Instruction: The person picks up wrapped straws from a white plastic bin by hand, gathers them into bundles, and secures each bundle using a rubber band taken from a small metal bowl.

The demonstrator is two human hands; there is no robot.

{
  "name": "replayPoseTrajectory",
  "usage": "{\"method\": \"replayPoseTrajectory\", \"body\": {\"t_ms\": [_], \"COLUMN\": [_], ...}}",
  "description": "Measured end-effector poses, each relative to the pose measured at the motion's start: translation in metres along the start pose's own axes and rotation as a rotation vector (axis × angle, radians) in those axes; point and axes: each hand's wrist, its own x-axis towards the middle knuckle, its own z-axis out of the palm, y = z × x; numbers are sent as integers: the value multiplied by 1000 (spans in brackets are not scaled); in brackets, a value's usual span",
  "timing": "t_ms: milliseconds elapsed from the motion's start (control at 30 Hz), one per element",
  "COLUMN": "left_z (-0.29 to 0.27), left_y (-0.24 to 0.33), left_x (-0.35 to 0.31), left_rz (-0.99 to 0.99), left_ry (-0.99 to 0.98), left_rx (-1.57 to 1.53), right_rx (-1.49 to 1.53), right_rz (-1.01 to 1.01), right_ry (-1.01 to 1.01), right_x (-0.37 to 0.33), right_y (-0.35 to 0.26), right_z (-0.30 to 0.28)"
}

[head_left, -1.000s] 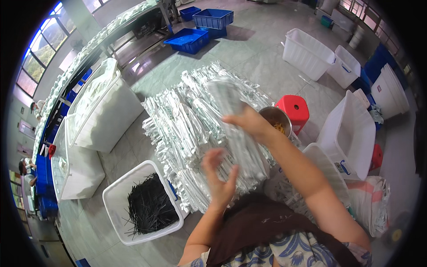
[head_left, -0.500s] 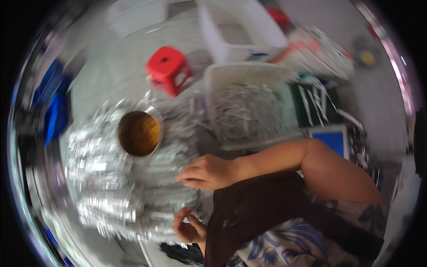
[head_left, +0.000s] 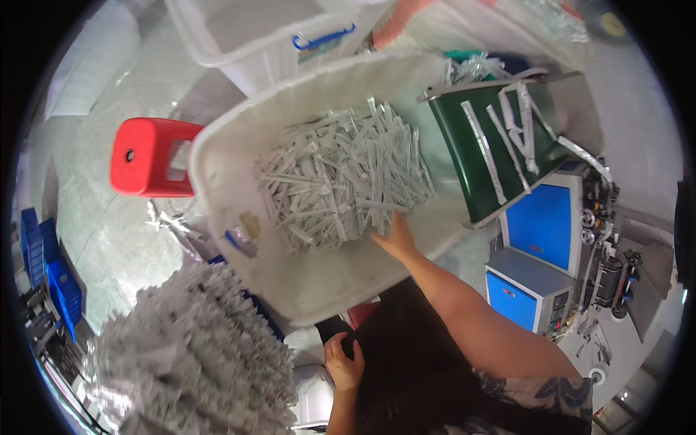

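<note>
A large whitish plastic bin [head_left: 239, 290] holds a loose heap of narrow silver-white packets [head_left: 341, 174]. My right hand [head_left: 396, 238] reaches down into it, at the heap's near edge. Its thumb and fingers are apart, the fingertips beside or touching a packet; I cannot tell which. Outside the bin's near wall, my left hand [head_left: 344, 362] hovers by the dark apron [head_left: 391, 362]. Its fingers are loosely curved, thumb apart, with nothing visible between them. Left of it rises a big pile of stacked silver-white packets [head_left: 196, 355].
A green chute [head_left: 453, 145] with several packets on it slopes over the bin's right side. Beyond it stands a blue and grey machine [head_left: 540, 217]. A red stool [head_left: 148, 156] is at the left, another white bin [head_left: 268, 69] behind, and blue crates [head_left: 64, 290] at far left.
The view has swung right toward the bin. My right hand has gone from over the packet pile into the bin. The metal bowl with yellow contents is out of view.
</note>
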Motion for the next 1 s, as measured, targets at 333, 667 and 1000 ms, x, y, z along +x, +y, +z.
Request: {"method": "replayPoseTrajectory", "body": {"t_ms": [333,667,1000], "left_z": [132,133,136], "left_y": [-39,-40,-46], "left_x": [93,93,83], "left_rz": [110,113,146], "left_ry": [50,-21,36], "left_rx": [499,469,490], "right_rx": [-270,-65,-116], "right_rz": [-234,137,33], "right_ry": [137,94,210], "right_x": [224,284,269], "right_y": [37,53,34], "right_z": [58,47,60]}}
